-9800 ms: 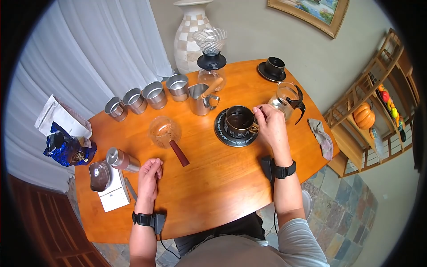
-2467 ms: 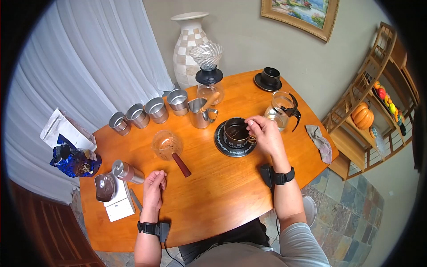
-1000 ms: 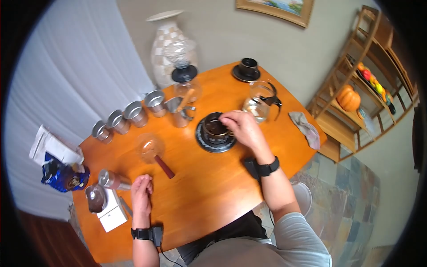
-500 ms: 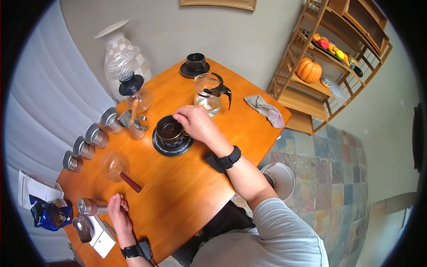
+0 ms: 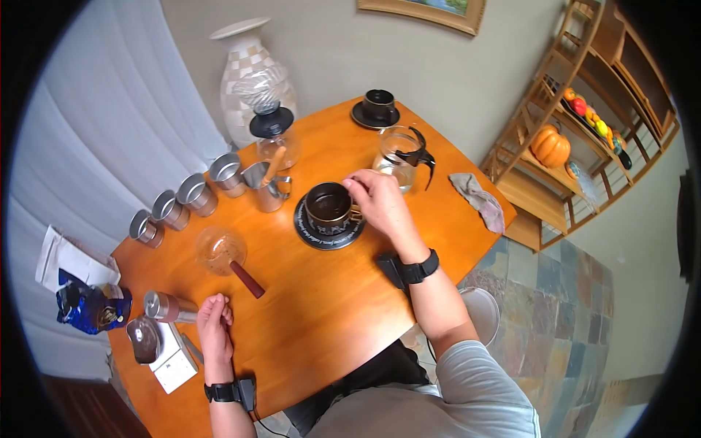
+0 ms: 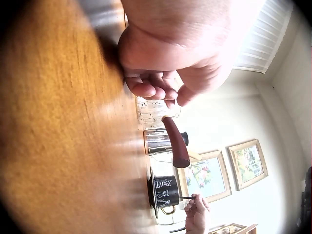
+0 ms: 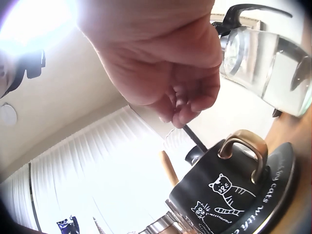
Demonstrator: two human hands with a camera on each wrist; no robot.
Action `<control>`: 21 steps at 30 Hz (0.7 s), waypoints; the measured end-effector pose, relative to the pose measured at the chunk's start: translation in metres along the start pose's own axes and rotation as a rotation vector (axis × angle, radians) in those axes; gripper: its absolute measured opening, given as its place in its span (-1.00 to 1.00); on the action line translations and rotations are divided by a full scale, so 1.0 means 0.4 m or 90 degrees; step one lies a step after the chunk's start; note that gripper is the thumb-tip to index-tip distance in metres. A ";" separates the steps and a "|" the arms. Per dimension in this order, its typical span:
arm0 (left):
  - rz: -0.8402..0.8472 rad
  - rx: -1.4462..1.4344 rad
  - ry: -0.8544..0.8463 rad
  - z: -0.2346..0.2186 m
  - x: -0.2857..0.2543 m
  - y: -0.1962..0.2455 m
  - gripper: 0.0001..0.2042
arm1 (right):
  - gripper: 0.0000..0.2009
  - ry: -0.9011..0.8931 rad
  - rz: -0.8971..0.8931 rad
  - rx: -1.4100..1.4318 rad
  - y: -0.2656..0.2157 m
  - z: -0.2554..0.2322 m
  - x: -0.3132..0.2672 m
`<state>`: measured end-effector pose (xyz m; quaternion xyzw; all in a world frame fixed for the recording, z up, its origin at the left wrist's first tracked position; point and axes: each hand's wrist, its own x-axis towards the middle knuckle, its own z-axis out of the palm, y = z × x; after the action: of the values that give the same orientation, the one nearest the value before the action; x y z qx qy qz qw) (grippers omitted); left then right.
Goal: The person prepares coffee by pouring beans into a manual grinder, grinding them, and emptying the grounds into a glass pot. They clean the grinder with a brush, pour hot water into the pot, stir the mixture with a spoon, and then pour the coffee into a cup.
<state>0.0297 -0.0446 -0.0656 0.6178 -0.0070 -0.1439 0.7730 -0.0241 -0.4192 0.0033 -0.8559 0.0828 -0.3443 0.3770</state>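
Note:
At the cup's rim, my right hand (image 5: 383, 204) pinches a thin black stick (image 7: 195, 138) between thumb and fingers. Its lower end goes down into the black cup (image 7: 214, 187) and is hidden there. White cat drawings and a gold handle mark the cup, which holds dark liquid and stands on a black saucer (image 5: 314, 239) with white lettering. My left hand (image 5: 215, 321) rests on the table, fingers loosely curled with nothing in them. Ahead of it is a clear glass pot (image 5: 221, 252) with brown residue and a dark red handle (image 6: 176, 141).
Beyond the cup stands a glass carafe (image 5: 398, 164) of clear liquid; a grey cloth (image 5: 478, 201) lies to its right. Several metal canisters (image 5: 197, 196), a metal pitcher (image 5: 266, 191) and a glass dripper (image 5: 272, 120) line the back. Left: a steel grinder (image 5: 168, 306) and white scale (image 5: 175, 369).
The head view swung right, then partly back. The right hand stays at the cup throughout, shifting slightly along the rim while pinching the stick. The left hand stays on the table.

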 end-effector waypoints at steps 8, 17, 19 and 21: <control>-0.009 0.022 0.001 0.010 -0.007 0.013 -0.82 | -0.84 -0.080 -0.019 0.003 0.001 0.014 -0.004; -0.012 0.025 -0.001 0.013 -0.008 0.017 -0.82 | -0.82 -0.066 0.079 0.067 0.004 0.007 -0.003; -0.009 0.028 -0.013 0.015 -0.010 0.019 -0.82 | -0.81 -0.036 0.074 0.045 0.006 0.005 -0.001; -0.008 0.027 -0.012 0.015 -0.010 0.019 -0.82 | -0.82 0.006 0.051 0.007 0.007 0.006 -0.001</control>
<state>0.0263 -0.0477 -0.0562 0.6326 -0.0135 -0.1547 0.7588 -0.0225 -0.4197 0.0003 -0.8482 0.1171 -0.3332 0.3948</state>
